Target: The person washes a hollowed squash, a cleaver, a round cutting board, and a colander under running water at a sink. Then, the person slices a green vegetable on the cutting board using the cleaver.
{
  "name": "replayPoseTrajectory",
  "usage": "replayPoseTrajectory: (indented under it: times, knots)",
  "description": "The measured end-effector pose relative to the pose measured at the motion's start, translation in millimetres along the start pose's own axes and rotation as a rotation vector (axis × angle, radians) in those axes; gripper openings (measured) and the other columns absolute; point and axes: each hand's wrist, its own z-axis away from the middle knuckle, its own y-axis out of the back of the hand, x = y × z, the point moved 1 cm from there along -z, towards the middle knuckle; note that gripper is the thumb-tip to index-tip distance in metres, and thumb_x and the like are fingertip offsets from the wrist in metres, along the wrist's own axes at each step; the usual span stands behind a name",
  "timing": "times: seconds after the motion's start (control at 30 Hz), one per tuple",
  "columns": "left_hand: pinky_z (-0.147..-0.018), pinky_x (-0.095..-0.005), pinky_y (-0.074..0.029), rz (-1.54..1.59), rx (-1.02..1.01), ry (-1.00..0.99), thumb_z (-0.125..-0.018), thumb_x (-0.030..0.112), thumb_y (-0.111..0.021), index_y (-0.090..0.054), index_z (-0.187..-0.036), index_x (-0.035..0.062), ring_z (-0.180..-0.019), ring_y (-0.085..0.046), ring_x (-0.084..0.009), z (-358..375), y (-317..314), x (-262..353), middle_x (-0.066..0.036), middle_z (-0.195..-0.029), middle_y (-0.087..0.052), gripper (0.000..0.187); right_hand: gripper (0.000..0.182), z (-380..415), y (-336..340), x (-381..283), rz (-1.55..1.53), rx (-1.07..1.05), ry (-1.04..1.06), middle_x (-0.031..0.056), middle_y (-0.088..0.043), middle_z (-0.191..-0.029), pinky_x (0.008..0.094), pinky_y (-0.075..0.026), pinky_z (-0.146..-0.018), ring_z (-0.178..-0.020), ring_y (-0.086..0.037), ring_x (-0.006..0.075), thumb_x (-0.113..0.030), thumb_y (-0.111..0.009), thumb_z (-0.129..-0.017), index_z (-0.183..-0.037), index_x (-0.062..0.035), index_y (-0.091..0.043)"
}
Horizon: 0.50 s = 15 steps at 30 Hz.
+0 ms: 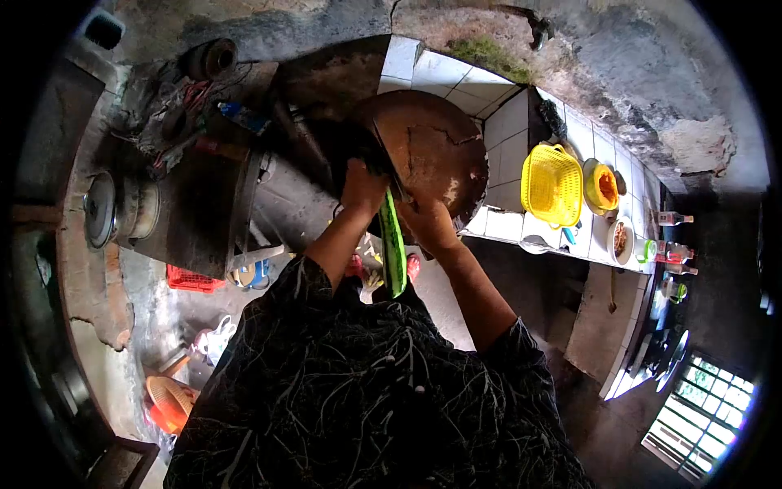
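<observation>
Here, head view: a person in a dark patterned top works over a round wooden chopping block point(428, 151), seen from above through a fisheye lens.
Left hand: the left hand point(362, 186) is clenched around a dark knife point(383, 155), whose blade lies across the block; its edge is hard to make out.
Right hand: the right hand point(430, 224) is grasping the upper end of a long green cucumber point(393, 243), fingers wrapped about it.
Cucumber: it hangs from between the two hands at the near rim of the block down toward the person's chest, its top hidden by the hands.
Right of the block: a white-tiled counter point(509, 122) carries a yellow basket point(551, 184), with a yellow bowl point(601, 186) just beside it; the bowl's orange contents are too small to identify.
Far right: bottles and dishes by the window blur together.
Left: a metal pot point(110, 210) sits on a dark stove ledge; tangled clutter above it is unclear.
Near left: a red crate point(194, 280) and an orange basket point(169, 403) lie on the floor, the basket partly cut off by the person's shoulder.
</observation>
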Motion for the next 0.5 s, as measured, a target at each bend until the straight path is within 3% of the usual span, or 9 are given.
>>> replayPoseTrajectory:
  times: [0.07,0.1,0.2,0.33,0.5]
  knots:
    - [-0.079,-0.0413,-0.043,-0.008,-0.009,-0.147,-0.069,0.025,-0.07,-0.042,-0.103,-0.0012,-0.093,-0.053,-0.0357,1,-7,1,-0.02,-0.101,-0.052,0.051,0.034,2,2,-10,0.045,0.024,-0.065,0.0236,-0.06,-0.087,0.0466,-0.045,-0.071,-0.082,-0.058,0.0397,-0.028,-0.053,-0.081,-0.108,-0.0062,-0.055]
    - [-0.081,-0.042,-0.042,-0.033,-0.034,-0.165,-0.07,0.026,-0.069,-0.042,-0.104,-0.0013,-0.095,-0.052,-0.0362,2,-12,0,-0.021,-0.103,-0.051,0.051,0.025,7,6,-12,0.063,0.038,-0.113,0.0232,-0.06,-0.087,0.0412,-0.046,-0.064,-0.077,-0.059,0.038,-0.016,-0.054,-0.082,-0.102,-0.0006,-0.055]
    - [-0.082,-0.0424,-0.043,-0.135,-0.116,-0.176,-0.071,0.03,-0.067,-0.044,-0.106,-0.0015,-0.099,-0.052,-0.0374,1,-16,7,-0.022,-0.105,-0.051,0.053,0.025,19,18,-8,0.114,0.119,-0.076,0.0233,-0.06,-0.082,0.0417,-0.046,-0.063,-0.074,-0.059,0.0391,-0.016,-0.054,-0.082,-0.102,-0.0016,-0.056]
    - [-0.08,-0.0415,-0.045,-0.17,-0.154,-0.037,-0.07,0.032,-0.067,-0.048,-0.106,-0.0046,-0.098,-0.054,-0.0383,-11,-19,6,-0.025,-0.104,-0.055,0.055,0.031,10,28,-6,0.27,0.074,-0.071,0.0242,-0.06,-0.083,0.0474,-0.047,-0.062,-0.073,-0.059,0.0409,-0.025,-0.051,-0.082,-0.108,-0.0087,-0.055]
    - [-0.079,-0.0409,-0.046,-0.087,-0.169,0.1,-0.07,0.035,-0.066,-0.055,-0.098,-0.0083,-0.096,-0.056,-0.0394,-23,-37,-8,-0.028,-0.1,-0.058,0.052,0.023,-2,24,-10,0.543,-0.063,-0.042,0.0189,-0.062,-0.085,0.0418,-0.051,-0.058,-0.069,-0.063,0.0343,-0.021,-0.05,-0.082,-0.1,-0.008,-0.056]
